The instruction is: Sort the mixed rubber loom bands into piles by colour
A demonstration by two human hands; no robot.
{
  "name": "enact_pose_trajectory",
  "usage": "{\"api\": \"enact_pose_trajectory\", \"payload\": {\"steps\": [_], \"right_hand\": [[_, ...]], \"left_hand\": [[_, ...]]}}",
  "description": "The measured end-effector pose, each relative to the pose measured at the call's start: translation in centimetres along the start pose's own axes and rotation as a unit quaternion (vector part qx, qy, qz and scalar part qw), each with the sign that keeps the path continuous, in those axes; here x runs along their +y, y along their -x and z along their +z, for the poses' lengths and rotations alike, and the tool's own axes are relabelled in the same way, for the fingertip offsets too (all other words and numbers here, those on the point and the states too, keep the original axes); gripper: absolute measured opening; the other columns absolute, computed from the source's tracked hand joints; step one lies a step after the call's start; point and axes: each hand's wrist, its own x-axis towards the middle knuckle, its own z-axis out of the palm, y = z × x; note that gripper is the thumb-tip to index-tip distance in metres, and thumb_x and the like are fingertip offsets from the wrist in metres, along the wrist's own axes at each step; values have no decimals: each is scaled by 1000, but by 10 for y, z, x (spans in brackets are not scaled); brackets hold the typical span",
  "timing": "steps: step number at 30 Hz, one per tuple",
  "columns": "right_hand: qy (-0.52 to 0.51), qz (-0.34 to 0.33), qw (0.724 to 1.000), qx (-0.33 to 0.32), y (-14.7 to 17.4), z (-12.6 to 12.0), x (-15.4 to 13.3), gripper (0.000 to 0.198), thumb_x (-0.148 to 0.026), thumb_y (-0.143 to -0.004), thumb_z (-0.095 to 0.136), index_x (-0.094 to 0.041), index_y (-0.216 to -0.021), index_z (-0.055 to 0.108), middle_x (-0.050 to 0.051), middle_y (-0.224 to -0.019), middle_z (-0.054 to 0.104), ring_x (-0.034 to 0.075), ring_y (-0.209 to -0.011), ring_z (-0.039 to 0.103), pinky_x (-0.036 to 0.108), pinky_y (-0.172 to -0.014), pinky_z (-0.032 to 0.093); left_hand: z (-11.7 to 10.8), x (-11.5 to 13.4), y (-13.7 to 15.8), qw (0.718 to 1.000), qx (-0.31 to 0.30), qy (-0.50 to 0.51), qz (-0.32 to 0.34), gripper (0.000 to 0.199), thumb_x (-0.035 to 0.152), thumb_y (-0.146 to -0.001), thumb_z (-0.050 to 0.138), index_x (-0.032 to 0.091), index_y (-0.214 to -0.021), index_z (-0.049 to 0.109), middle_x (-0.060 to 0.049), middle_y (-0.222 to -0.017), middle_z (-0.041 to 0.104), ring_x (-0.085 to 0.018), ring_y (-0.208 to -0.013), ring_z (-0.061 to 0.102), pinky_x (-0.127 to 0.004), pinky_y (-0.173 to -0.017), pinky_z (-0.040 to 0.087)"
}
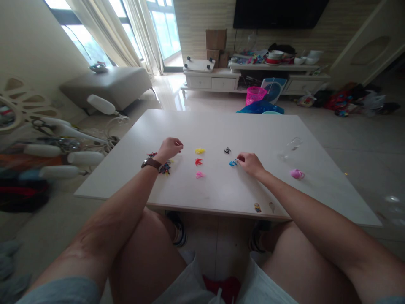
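A white worktop [221, 192] is seen from above, with small piles of coloured plastic pieces spread across it. On the left, a mixed pile [165, 169] of many colours is partly covered by the person's left hand [171, 148] and wrist, on which a dark watch [152, 164] is worn. The fingers of this hand are loosely curled above the worktop, just to the far right of the mixed pile; whether a piece is held cannot be told. In the middle, three piles are set in a line from far to near: a yellow pile [200, 150], a red pile [198, 161] and a pink pile [199, 175]. Farther right, a black pile [227, 150] is placed beyond a blue pile [233, 163]. The right hand [249, 164] is lowered at the right edge of the blue pile, with thumb and fingers drawn close together; whether a piece is pinched between them cannot be made out. Toward the right side, a clear bottle [291, 147] is laid on the worktop, with a purple cup-like object [297, 174] nearer. Two small stickers [257, 207] are seen by the near edge.
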Motion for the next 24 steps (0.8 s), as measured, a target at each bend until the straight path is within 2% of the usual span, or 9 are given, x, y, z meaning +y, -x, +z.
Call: {"api": "enact_pose_trajectory", "payload": {"steps": [5,9,15,19,24], "right_hand": [[-26,-18,999,-5,1,3,-7,12,-27,-90,65,-19,-89,73,6,-87,76,18,-77,67,28,-72,46],[-26,-48,999,6,3,-1,-21,16,-28,-94,58,-19,-91,71,6,-93,76,18,-78,66,28,-73,45],[17,-99,995,-1,13,-9,-42,17,-28,-95,54,-20,-95,69,8,-98,73,20,-86,65,29,-75,44],[30,-125,992,-16,17,-9,-48,18,-28,-96,53,-20,-95,69,8,-100,72,21,-91,64,30,-78,44],[43,-127,990,-35,18,-9,-48,20,-28,-97,52,-20,-95,70,9,-99,70,22,-90,63,31,-77,44]], "left_hand": [[-17,-24,2,997,51,42,-43,21,27,-67,67,13,-81,74,-9,-77,74,-17,-66,69,-21,-53,46],[-33,-46,8,996,56,28,-60,27,31,-63,70,14,-83,76,-7,-71,73,-16,-62,64,-22,-53,45],[-44,-68,15,996,-15,-56,-60,22,33,-54,77,18,-71,76,-3,-64,70,-17,-63,62,-23,-54,43],[-38,-80,16,993,-84,-79,-35,23,32,-50,81,20,-70,76,-1,-65,70,-17,-63,61,-24,-57,45],[-30,-82,15,986,-119,-113,-14,21,28,-49,79,23,-69,77,-2,-71,72,-18,-67,62,-24,-59,45]]}}
